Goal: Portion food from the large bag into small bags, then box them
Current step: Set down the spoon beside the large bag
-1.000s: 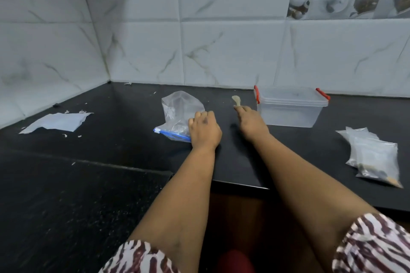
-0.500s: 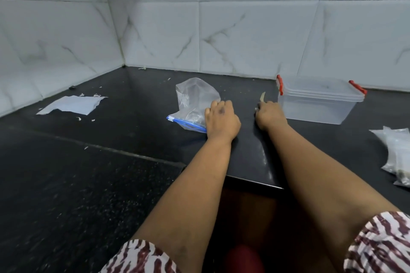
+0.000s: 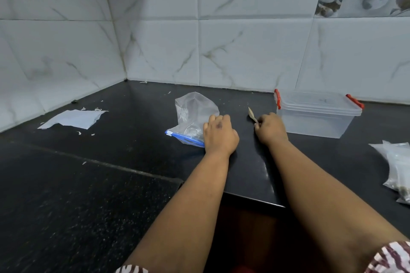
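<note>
A clear zip bag [image 3: 193, 115] with a blue seal strip lies on the black counter [image 3: 133, 122], puffed up, with little visible inside. My left hand [image 3: 218, 134] rests on its right end, fingers curled over the plastic. My right hand [image 3: 269, 128] is closed on the handle of a small pale spoon [image 3: 251, 114], whose bowl points up and away. A clear lidded box [image 3: 317, 115] with red clips stands just right of that hand, lid on. Small filled bags [image 3: 397, 168] lie at the right edge.
A torn white paper [image 3: 75, 118] and small scraps lie at the left of the counter. Marble-look tiled walls meet in a corner behind. The counter's front edge runs just under my forearms, with a lower speckled surface [image 3: 66, 206] at the left.
My right hand has closed around the spoon and tipped it up off the counter. My left hand stays on the bag. The camera has shifted, moving everything in the view.
</note>
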